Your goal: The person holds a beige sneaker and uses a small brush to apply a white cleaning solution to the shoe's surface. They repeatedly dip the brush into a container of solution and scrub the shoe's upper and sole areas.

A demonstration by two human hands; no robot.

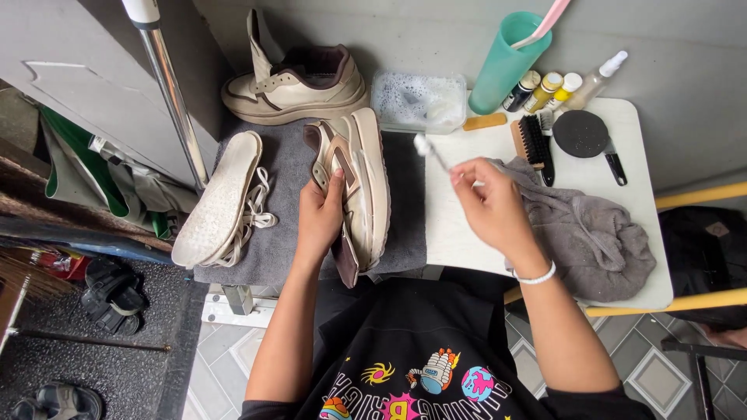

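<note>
Fingers (333, 187) around sneaker (359, 187), toothbrush (429, 152) pinched

Looks like a small shoe-cleaning stall or home workbench: cream sneakers (366, 183) laid on a grey towel (288, 194), loose insoles (218, 198) and laces (257, 206), a tub of soapy water (416, 99), brushes (535, 141), small bottles (548, 89), a green cup (506, 62) on a white table (622, 155), sandals (113, 292) on the tiled floor (233, 373).
</note>
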